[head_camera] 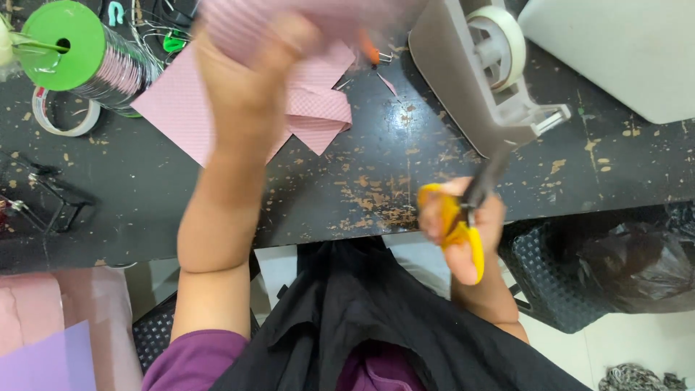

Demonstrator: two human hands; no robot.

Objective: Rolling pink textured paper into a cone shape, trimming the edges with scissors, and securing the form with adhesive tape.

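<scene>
From the head camera I see my left hand, blurred, raised over the scuffed black worktop and closed around a bunched piece of pink ribbed crepe paper, with flat pink crepe sheets lying beneath it. My right hand sits at the table's near edge, fingers threaded through the glossy yellow plastic handles of dark-bladed scissors. A grey plastic tape dispenser stands just beyond the blades, and a green-capped spool of shiny wire rests far left.

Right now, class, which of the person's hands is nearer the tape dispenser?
Right. The right hand, holding yellow scissors, sits just below the tape dispenser. The left hand, gripping pink paper, is further off to its left.
</scene>
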